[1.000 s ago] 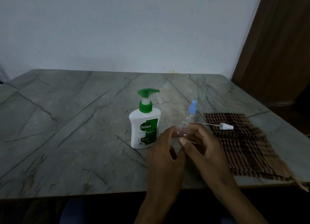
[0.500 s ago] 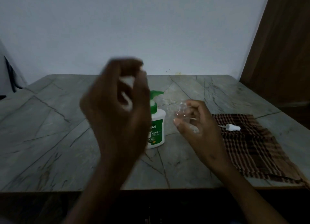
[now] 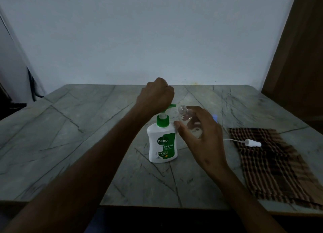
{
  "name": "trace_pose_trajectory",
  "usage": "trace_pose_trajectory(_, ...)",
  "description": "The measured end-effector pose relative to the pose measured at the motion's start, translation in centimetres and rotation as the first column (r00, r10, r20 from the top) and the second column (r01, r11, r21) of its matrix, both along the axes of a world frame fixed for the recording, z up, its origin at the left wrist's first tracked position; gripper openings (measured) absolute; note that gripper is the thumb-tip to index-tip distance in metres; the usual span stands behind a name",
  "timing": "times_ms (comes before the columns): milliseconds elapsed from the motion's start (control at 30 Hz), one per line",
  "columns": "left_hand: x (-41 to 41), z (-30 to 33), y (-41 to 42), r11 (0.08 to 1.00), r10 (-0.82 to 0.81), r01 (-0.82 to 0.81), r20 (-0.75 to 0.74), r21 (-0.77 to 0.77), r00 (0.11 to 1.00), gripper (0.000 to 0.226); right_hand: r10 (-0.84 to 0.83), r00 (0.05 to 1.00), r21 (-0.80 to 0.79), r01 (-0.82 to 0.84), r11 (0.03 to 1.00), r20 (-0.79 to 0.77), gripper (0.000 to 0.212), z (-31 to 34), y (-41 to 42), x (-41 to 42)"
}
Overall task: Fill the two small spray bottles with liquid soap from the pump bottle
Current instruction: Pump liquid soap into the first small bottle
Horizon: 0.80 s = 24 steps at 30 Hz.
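The white Dettol pump bottle [image 3: 162, 143] with its green pump head [image 3: 172, 106] stands mid-table. My left hand [image 3: 156, 94] hovers over the back of the pump head, fingers curled into a fist; whether it touches the head is hidden. My right hand [image 3: 199, 133] grips a clear small bottle [image 3: 185, 114], tilted, its open threaded neck just right of the pump spout. The second spray bottle's blue cap [image 3: 215, 118] peeks out behind my right hand. A white spray head with its tube [image 3: 252, 143] lies on the cloth.
A dark checked cloth [image 3: 272, 163] covers the table's right side near the front edge. The grey marble table [image 3: 78, 136] ends at a white wall behind. A brown wooden door [image 3: 297, 67] stands at the right.
My left hand dropped from in front of the camera down onto the pump head. My right hand brought the clear bottle's neck over beside the spout. The camera view tilted upward.
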<state>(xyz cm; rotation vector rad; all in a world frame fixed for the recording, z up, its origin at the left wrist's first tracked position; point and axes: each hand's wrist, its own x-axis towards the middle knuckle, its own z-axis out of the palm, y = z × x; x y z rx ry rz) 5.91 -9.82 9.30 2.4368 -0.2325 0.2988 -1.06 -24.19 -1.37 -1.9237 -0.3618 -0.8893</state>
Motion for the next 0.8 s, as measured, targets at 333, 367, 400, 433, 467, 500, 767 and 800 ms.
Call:
trace_pose_trajectory(333, 1.6, -0.6, 0.1, 0.991, -0.039, 0.054, -0.126, 0.125, 0.991, 0.021, -0.027, 1.0, -0.045, 0.027, 0.999, 0.006, 0.035, -0.6, -0.1, 0.7)
trace_pose_trajectory(367, 1.8, -0.3, 0.2, 0.999, -0.032, 0.038, -0.146, 0.037, 0.989, 0.021, -0.031, 1.0, -0.048, 0.031, 0.998, 0.003, 0.035, -0.7, -0.1, 0.8)
trace_pose_trajectory(400, 2.0, 0.0, 0.2, 0.999, -0.023, 0.016, -0.161, -0.045, 0.987, 0.022, -0.034, 0.999, -0.051, 0.034, 0.998, 0.0, 0.035, -0.8, 0.0, 0.8)
trace_pose_trajectory(433, 2.1, 0.3, 0.1, 0.995, -0.01, -0.007, -0.169, -0.099, 0.986, 0.023, -0.037, 0.999, -0.054, 0.037, 0.998, -0.001, 0.035, -0.8, 0.0, 0.8)
trace_pose_trajectory(467, 2.2, 0.5, 0.0, 0.994, 0.005, -0.023, -0.166, -0.109, 0.986, 0.023, -0.038, 0.999, -0.055, 0.038, 0.998, -0.002, 0.035, -0.7, 0.0, 0.8)
trace_pose_trajectory(500, 2.5, 0.4, -0.1, 0.997, 0.016, -0.026, -0.13, -0.07, 0.991, 0.022, -0.04, 0.999, -0.053, 0.039, 0.998, -0.004, 0.036, -0.7, 0.0, 0.8)
trace_pose_trajectory(767, 4.5, -1.5, 0.4, 0.956, 0.064, -0.079, 0.063, 0.282, 0.996, 0.009, -0.033, 0.999, -0.041, 0.033, 0.999, 0.0, 0.038, -0.2, -0.1, 0.5)
trace_pose_trajectory(800, 4.7, -1.6, 0.5, 0.955, 0.065, -0.081, 0.066, 0.284, 0.996, 0.015, -0.032, 1.0, -0.043, 0.032, 0.999, 0.001, 0.038, -0.1, 0.0, 0.4)
